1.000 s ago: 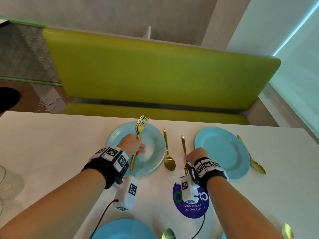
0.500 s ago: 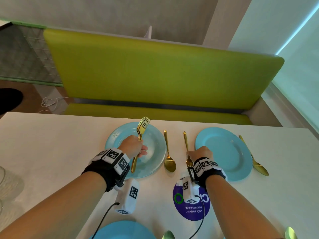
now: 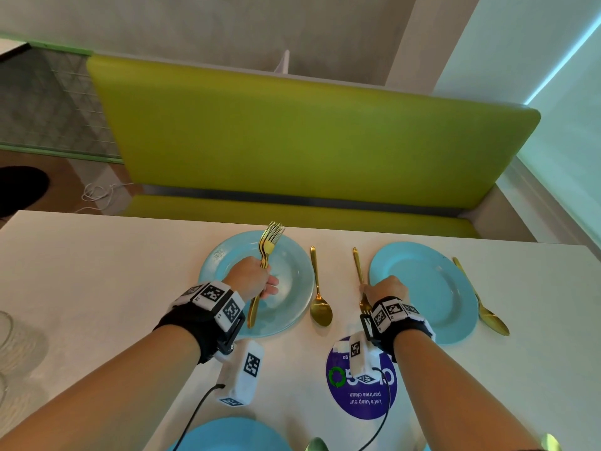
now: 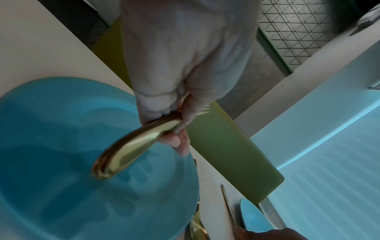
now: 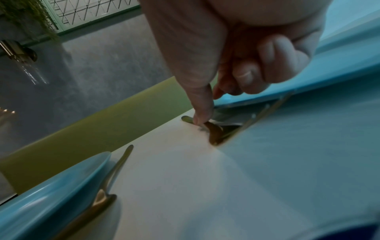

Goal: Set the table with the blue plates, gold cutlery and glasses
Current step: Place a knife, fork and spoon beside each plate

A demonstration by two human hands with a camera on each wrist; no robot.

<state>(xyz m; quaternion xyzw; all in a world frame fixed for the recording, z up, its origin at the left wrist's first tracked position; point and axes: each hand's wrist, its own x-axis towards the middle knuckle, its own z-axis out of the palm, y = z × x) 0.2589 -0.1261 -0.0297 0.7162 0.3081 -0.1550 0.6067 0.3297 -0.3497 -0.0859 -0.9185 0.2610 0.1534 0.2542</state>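
- Partly, your view is cut: two more blue plates at the near edge of the desk [image 3: 81, 288] show only as slivers, and so do the spoon bowls beside them.
- At the far left edge, clear glasses [image 3: 9, 346] are cropped; you cannot count them.
- Your right wrist band hides the tines of the gold fork [image 3: 358, 271] lying on the desk, and the right wrist view is blurred, so how it lies under your fingers [image 5: 202, 112] is hard to make out.
- Your left hand [image 3: 252, 278] is raised over the left blue plate [image 3: 286, 307], fingers curled tight round a bundle of gold forks [image 3: 266, 245]; the tines point up and away, the handles hang down past your wrist.
- Your right hand [image 3: 385, 289] is low on the desk between the two far plates. One finger presses down on the lying fork; the others are curled in against the palm.
- That fork lies just beside the right blue plate [image 3: 432, 288], on its left; a gold spoon [image 3: 320, 307] lies near the left plate's right rim, and another gold spoon [image 3: 487, 314] lies at the right plate's right rim.
- Under your right wrist, a round purple sticker [image 3: 364, 398] reads, upside down to you, "Let's keep our pantries clean".
- Beyond the desk stands a green bench [image 3: 292, 141].
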